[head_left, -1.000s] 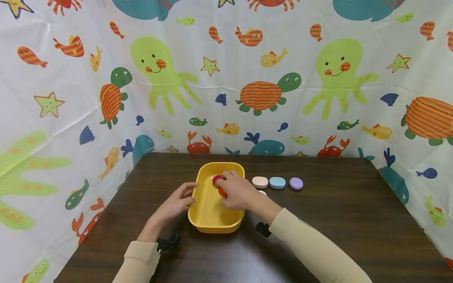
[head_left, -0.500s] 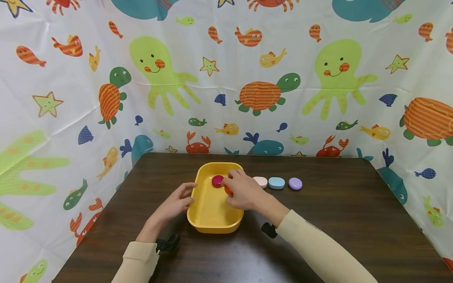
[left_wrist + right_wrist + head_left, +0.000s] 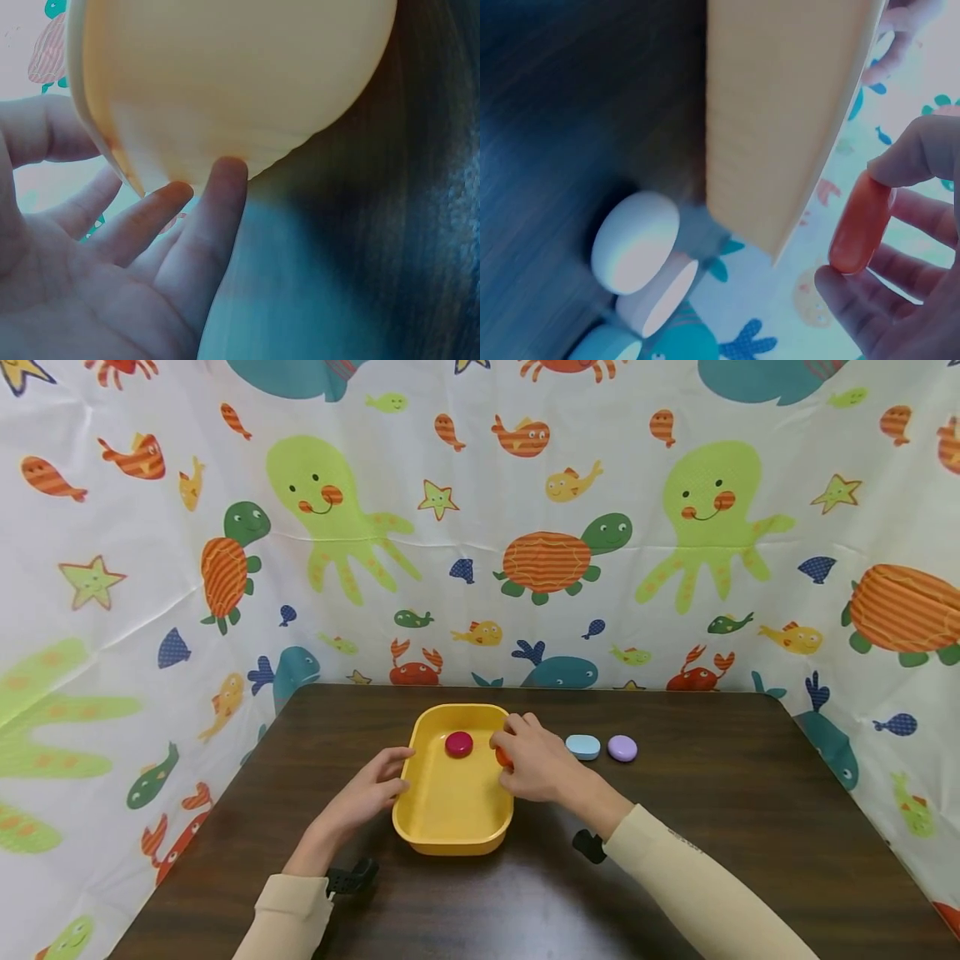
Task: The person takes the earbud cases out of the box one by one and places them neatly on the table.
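Observation:
My right hand (image 3: pixel 542 762) pinches an orange, soap-like rounded piece (image 3: pixel 861 223) between thumb and fingertips, held over the right rim of a yellow plastic tub (image 3: pixel 450 806). Inside the tub, near its back, lies a dark red round piece (image 3: pixel 459 744). On the tub's left side my left hand (image 3: pixel 373 787) holds the edge, one finger at the rim and other fingertips against the outer wall (image 3: pixel 225 82). The right wrist view shows a white rounded piece (image 3: pixel 635 242) and a pink oblong one (image 3: pixel 658 294) on the table beside the tub; in the head view my right hand hides both.
A light blue oblong piece (image 3: pixel 582 747) and a purple round piece (image 3: pixel 622 748) sit in a row on the dark wooden table (image 3: pixel 720 810), right of my right hand. Behind the table hangs a sea-animal curtain (image 3: pixel 480 560).
My right hand has moved right with the orange piece, from over the tub's middle to its right rim, covering the pink piece in the head view. The left hand stays at the tub.

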{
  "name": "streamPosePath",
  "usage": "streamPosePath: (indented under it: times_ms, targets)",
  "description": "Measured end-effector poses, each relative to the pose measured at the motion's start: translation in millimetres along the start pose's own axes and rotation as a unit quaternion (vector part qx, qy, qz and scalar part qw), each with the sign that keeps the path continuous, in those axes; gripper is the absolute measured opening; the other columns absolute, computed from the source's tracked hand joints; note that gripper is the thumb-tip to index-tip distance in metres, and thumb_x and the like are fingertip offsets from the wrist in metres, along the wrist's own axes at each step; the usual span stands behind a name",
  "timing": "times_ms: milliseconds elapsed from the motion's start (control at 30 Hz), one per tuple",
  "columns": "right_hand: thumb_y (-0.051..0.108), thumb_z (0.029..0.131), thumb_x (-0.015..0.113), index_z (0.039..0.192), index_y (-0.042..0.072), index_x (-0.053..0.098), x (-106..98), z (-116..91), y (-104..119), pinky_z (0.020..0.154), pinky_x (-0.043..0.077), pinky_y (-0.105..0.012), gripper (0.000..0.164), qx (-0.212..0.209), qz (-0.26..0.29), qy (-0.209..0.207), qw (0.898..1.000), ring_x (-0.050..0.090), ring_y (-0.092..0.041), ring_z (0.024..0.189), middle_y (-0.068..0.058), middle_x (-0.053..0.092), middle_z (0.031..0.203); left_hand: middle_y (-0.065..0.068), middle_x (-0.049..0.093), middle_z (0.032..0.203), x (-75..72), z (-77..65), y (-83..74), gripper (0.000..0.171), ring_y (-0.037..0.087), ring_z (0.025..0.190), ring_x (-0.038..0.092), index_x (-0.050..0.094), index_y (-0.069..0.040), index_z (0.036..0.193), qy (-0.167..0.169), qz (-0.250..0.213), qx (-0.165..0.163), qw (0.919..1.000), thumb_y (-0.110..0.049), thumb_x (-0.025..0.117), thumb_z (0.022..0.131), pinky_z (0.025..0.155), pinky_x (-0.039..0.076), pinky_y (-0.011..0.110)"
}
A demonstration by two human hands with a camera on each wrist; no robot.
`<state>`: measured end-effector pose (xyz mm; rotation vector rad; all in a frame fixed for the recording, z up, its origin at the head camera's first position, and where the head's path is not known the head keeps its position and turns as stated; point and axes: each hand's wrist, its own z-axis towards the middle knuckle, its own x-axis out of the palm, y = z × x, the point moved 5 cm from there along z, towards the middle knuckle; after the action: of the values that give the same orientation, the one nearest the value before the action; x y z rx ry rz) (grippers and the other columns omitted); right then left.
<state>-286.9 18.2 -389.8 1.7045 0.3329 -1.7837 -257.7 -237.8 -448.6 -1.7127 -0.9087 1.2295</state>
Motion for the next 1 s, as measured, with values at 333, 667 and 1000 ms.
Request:
streamPosePath:
  times_ms: [333, 667, 1000]
  targets:
    - [0.021, 0.083, 0.075, 0.122, 0.012, 0.069, -7, -11, -15, 0.074, 0.049, -0.026, 0.04, 0.004, -0.009, -0.021, 1.0, 0.044, -0.02, 0.098, -0.004, 0.053, 0.108, 0.023, 0.033, 0.16, -1.3, -0.3, 0.4, 0.058, 0.04, 0.138, 0.046, 0.033, -0.008, 0.153, -0.003, 0.005, 0.001, 1.0, -0.013, 0.056, 0.1, 0.108, 0.044, 0.055]
    - [0.02, 0.083, 0.072, 0.118, 0.012, 0.068, -5, -17, -29, 0.072, 0.05, -0.029, 0.036, 0.025, -0.01, -0.003, 1.0, 0.045, -0.022, 0.099, -0.005, 0.052, 0.108, 0.024, 0.036, 0.158, -0.1, 1.3, 0.8, 0.057, 0.041, 0.136, 0.047, 0.033, -0.006, 0.152, 0.002, 0.004, 0.005, 1.0, -0.013, 0.055, 0.1, 0.107, 0.045, 0.055]
    - [0.022, 0.084, 0.071, 0.116, 0.014, 0.068, -3, -23, -46, 0.07, 0.05, -0.03, 0.033, 0.047, -0.012, 0.01, 0.999, 0.045, -0.022, 0.099, -0.004, 0.053, 0.107, 0.024, 0.037, 0.158, -0.6, 2.2, 2.0, 0.057, 0.041, 0.135, 0.048, 0.032, -0.006, 0.152, 0.002, 0.005, 0.005, 1.0, -0.013, 0.054, 0.101, 0.106, 0.046, 0.055]
